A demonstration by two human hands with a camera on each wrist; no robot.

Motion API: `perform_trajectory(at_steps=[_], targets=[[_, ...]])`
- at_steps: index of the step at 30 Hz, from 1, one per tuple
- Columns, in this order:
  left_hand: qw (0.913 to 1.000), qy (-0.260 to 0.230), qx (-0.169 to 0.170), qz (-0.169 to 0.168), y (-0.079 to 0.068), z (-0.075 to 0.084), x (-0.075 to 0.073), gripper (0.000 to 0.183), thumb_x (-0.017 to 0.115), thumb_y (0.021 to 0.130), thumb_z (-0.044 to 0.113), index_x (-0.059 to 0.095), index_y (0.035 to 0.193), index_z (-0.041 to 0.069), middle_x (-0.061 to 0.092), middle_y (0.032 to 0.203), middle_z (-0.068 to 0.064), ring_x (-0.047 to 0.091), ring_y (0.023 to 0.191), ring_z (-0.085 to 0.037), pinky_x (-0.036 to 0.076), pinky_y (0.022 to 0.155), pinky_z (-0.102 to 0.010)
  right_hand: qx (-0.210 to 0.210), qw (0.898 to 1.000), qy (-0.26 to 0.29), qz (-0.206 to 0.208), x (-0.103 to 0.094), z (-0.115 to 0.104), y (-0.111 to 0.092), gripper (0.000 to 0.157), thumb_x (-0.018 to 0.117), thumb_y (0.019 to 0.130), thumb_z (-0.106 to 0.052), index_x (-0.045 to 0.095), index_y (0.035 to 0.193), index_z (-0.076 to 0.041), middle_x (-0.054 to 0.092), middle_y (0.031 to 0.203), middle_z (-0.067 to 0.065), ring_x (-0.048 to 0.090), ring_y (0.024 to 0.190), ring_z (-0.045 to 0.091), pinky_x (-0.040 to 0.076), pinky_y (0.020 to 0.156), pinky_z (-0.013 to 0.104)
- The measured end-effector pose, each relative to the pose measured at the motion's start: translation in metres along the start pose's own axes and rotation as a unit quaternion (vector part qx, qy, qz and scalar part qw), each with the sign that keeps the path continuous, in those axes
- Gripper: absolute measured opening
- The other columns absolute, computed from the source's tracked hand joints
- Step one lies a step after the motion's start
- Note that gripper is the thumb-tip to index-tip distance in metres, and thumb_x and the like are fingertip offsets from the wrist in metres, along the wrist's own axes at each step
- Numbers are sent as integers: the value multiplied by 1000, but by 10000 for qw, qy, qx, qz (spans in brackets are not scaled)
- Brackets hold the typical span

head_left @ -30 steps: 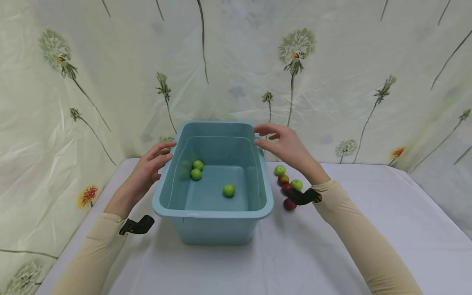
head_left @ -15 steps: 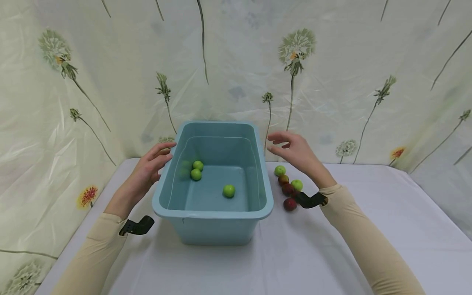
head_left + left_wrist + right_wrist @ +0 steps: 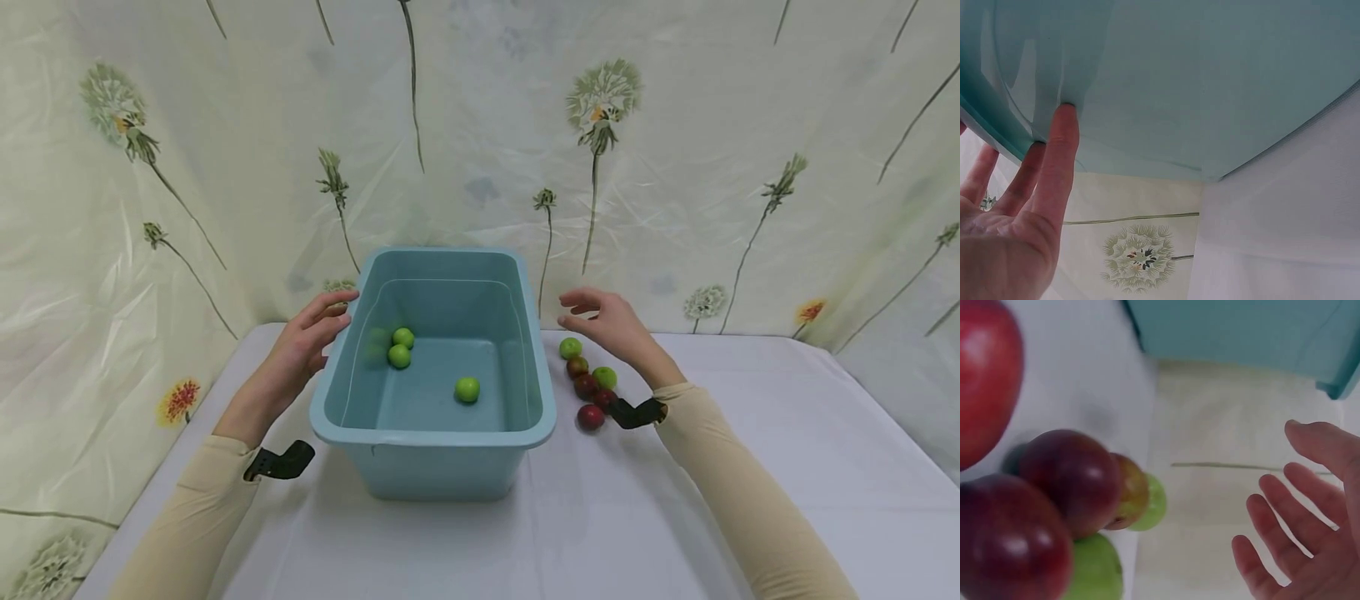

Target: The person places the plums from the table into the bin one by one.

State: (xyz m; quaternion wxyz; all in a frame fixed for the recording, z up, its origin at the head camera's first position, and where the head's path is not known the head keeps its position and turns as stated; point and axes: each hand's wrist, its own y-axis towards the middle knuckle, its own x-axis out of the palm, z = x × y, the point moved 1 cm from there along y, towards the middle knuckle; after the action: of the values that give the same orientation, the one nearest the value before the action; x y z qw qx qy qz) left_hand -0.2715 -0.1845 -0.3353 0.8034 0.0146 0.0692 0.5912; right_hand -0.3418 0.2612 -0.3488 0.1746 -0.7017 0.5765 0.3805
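Observation:
A light blue plastic tub (image 3: 433, 437) stands on the table, with three green apples (image 3: 467, 389) on its floor. At its left side is my left hand (image 3: 291, 350), fingers extended and fingertips against the outer wall just below the rim, as the left wrist view shows. My right hand (image 3: 615, 327) hovers to the right of the tub, fingers spread and loosely bent, holding nothing. Below and in front of that hand lies a group of apples: a red apple (image 3: 590, 417), darker red ones (image 3: 1072, 481) and green ones (image 3: 571, 348).
A white cloth (image 3: 750, 433) covers the table. Behind it hangs a pale curtain (image 3: 480, 125) printed with dandelions. Black wrist mounts (image 3: 281, 460) sit at both cuffs.
My right hand has moved away from the tub's right rim, going right and slightly down. The left hand, the tub and the apples stay where they were.

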Motion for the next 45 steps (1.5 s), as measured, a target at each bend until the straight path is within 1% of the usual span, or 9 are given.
perform_trajectory(at_steps=[6,11,16,22,28,32,36,42,45], targets=[[10000,-26,-47,24,0,0,0,49,51,102,39,40,146,21,40,146,-6,38,136,-27,48,90,-41,244,9996,-4,-107,6,14,-2,46,69,94,-25,57,133,-3,59,131,17,54,118,33,47,93,52],[10000,-29,-40,35,-1,1,0,49,51,102,39,41,146,21,40,146,-6,40,134,-27,49,89,-39,426,9987,5,-296,10,25,-4,46,68,94,-23,57,133,-1,57,132,19,53,119,35,46,94,53],[10000,-37,-28,37,-1,1,0,49,51,102,38,41,146,21,40,146,-6,40,134,-26,49,89,-39,458,9977,5,-494,14,33,-4,45,68,93,-19,58,131,1,58,131,22,54,119,37,45,95,53],[10000,-33,-44,36,-1,0,1,50,51,102,39,40,147,21,39,147,-6,37,136,-27,44,94,-45,465,9970,-44,-617,18,42,-6,44,68,93,-18,58,130,3,59,128,23,57,115,37,48,93,51],[10000,-51,-33,29,-1,0,1,50,50,102,38,40,147,21,39,147,-6,38,136,-27,45,93,-45,688,9950,-25,-725,20,51,-6,46,67,94,-20,56,132,4,59,127,22,57,115,38,48,93,50],[10000,-56,-37,45,-1,0,1,49,50,102,39,40,147,21,40,145,-7,40,134,-27,46,93,-43,790,9941,-63,-743,20,52,-6,47,67,95,-23,56,132,3,59,127,22,56,114,38,46,95,52],[10000,-33,-49,58,-2,0,1,50,50,102,39,40,147,21,40,145,-7,39,135,-27,44,94,-46,816,9935,-98,-782,20,50,-6,44,67,95,-24,59,129,2,60,126,22,56,110,36,44,96,52],[10000,-43,-42,61,-2,0,1,50,51,102,40,39,147,21,40,146,-6,38,136,-28,43,95,-47,864,9922,-120,-890,20,44,-7,38,65,95,-22,63,125,1,63,119,19,54,103,32,46,87,45],[10000,-45,-33,45,-1,0,1,51,50,102,40,39,147,21,40,147,-6,38,136,-28,43,94,-47,911,9917,-137,-896,19,44,-6,36,65,95,-23,64,124,0,64,118,19,54,101,32,46,87,44]])
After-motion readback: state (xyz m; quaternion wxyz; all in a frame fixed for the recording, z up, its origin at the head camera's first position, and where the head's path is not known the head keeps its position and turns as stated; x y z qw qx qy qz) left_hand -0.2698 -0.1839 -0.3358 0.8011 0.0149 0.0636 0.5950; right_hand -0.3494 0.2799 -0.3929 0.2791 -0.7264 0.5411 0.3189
